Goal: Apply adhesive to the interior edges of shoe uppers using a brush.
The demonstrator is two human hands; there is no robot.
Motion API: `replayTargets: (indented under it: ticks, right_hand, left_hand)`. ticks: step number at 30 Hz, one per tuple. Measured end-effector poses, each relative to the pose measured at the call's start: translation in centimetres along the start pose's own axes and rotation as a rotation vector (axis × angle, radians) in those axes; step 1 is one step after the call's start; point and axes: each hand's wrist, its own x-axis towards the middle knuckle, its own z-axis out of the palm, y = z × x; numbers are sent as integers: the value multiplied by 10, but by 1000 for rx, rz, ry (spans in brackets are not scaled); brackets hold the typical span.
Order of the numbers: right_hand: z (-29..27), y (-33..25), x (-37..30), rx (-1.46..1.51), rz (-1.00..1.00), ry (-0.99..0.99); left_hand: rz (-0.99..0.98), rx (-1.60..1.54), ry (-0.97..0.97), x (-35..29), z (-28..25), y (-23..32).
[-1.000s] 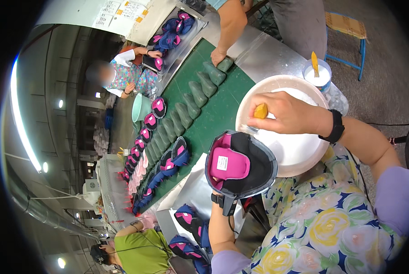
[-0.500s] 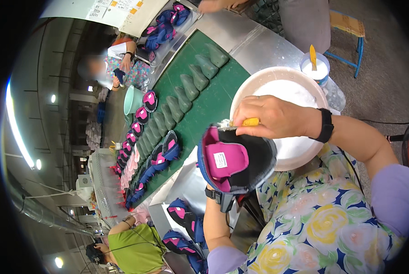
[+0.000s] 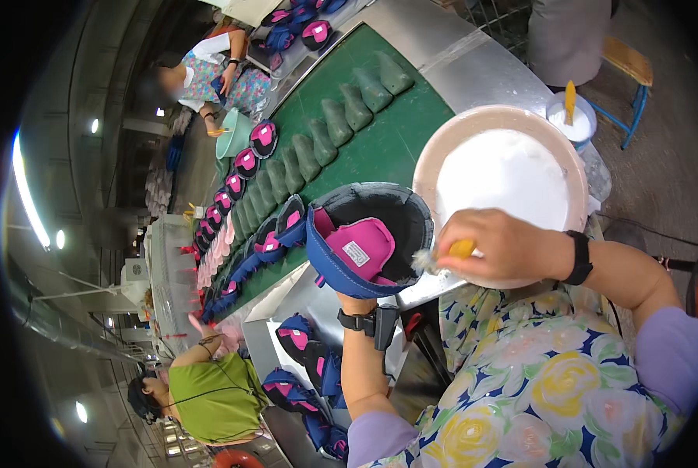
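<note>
My left hand (image 3: 356,303), mostly hidden beneath a navy-blue shoe upper (image 3: 325,248), holds it up with its opening toward me. Inside the upper show a black lining and a pink tongue with a white label. In my right hand (image 3: 498,243), closed around its yellow handle, is a brush (image 3: 424,262) with whitish, paste-coated bristles. Those bristles meet the upper's right rim. Just beyond my right hand stands a pale pink basin (image 3: 424,168) of white paste.
A green conveyor belt (image 3: 399,129) carries grey-green shoe lasts (image 3: 337,123) and rows of shoe uppers (image 3: 268,246). More uppers (image 3: 293,335) lie near my left forearm. A small tub (image 3: 583,140) with a yellow-handled tool stands beyond the basin. Co-workers (image 3: 216,398) work along the line.
The shoe upper has shifted left and turned in my left hand. My right hand has brought the brush from the upper's far edge toward me, to its right rim.
</note>
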Motion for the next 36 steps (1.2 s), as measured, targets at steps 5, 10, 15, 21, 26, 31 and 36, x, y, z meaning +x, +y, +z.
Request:
replayTargets:
  ticks: [5, 10, 15, 21, 26, 31, 36]
  right_hand:
    - [-45, 15, 0, -150, 289, 182]
    - [-81, 10, -4, -267, 347, 263]
    - [-83, 24, -17, -132, 555, 314]
    - [-77, 34, -18, -174, 620, 176]
    - [-70, 41, -16, -79, 688, 77]
    - [-56, 31, -12, -111, 635, 48]
    - [-46, 13, -1, -137, 526, 29]
  left_hand:
    - [10, 55, -17, -6, -5, -75]
    - [-325, -64, -23, 22, -10, -147]
    - [-790, -1106, 205, 75, 23, -173]
    - [-752, 83, 282, 88, -14, -220]
    - [-347, 1007, 288, -18, -156, -212]
    - [-1299, 536, 129, -174, -226, -184]
    - [-838, 724, 333, -172, -196, -180]
